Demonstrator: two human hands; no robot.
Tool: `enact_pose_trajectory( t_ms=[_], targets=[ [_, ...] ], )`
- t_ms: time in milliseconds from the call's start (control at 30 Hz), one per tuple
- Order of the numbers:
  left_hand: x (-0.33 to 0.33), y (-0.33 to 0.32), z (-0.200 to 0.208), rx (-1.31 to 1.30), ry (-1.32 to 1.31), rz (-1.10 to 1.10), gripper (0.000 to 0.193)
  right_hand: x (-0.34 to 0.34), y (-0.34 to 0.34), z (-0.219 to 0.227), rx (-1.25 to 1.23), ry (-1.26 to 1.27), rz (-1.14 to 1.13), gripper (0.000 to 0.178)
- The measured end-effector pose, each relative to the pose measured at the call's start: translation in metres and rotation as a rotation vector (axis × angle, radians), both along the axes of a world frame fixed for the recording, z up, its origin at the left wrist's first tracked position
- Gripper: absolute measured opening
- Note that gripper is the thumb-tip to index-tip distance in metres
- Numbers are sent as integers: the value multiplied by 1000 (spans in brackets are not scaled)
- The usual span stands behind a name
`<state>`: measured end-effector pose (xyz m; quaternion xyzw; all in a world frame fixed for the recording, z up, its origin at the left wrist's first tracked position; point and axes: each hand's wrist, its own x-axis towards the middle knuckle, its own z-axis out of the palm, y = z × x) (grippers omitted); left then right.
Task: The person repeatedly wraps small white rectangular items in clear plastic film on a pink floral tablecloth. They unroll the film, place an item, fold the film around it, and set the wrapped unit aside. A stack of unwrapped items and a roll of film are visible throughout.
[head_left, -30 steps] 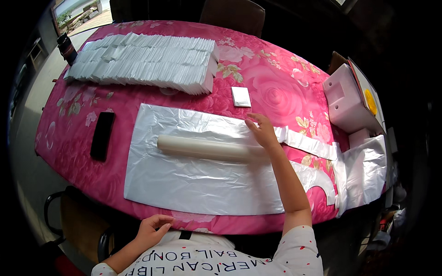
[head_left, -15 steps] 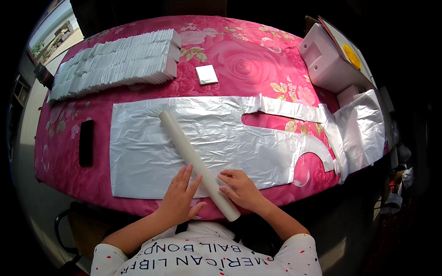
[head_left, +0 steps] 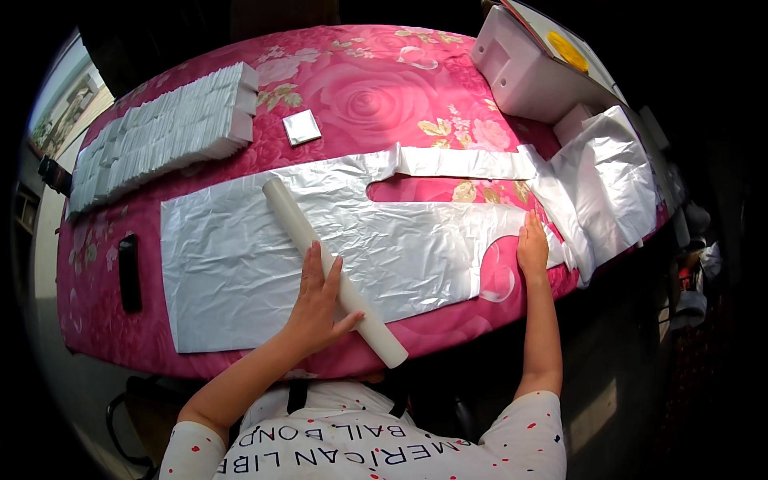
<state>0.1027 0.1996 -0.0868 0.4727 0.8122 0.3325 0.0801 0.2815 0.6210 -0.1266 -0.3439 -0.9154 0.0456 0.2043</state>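
From the head view, the pale, smooth, cylindrical roll [head_left: 354, 298] lies slantwise over the thin, silvery-white plastic film [head_left: 240, 272], its near end jutting past the film's edge above the pink, rose-printed cloth [head_left: 372, 96]. Your left hand [head_left: 314, 302] rests on the near half of the roll with fingers spread and thumb apart, touching it without wrapping around it. Your right hand [head_left: 534, 250] is well to the right of the roll, over the film's narrow strap beside the curved cut-out, fingers straight and together; whether it presses the film you cannot tell from here. Right of the roll, past that hand, the film runs into a bunched silvery bundle [head_left: 612, 172]; beyond the roll's far end sits a small, square, white packet [head_left: 302, 128]. A light left palm should be enough to stop the roll turning. Such thin film probably creases and drags easily, so lay your right fingers flat, smooth outward from the roll, and avoid tugging the strap.
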Motion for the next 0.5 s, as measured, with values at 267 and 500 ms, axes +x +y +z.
enact_pose_trajectory(
  t_ms=[267, 500],
  targets=[
    [9, 39, -3, -35, 117, -181, 74, 7, -3, 10, 85, 14, -205, 16],
    [4, 49, 2, 67, 70, -324, 66, -25, -90, 60, 121, 167, 63, 18]
  ],
)
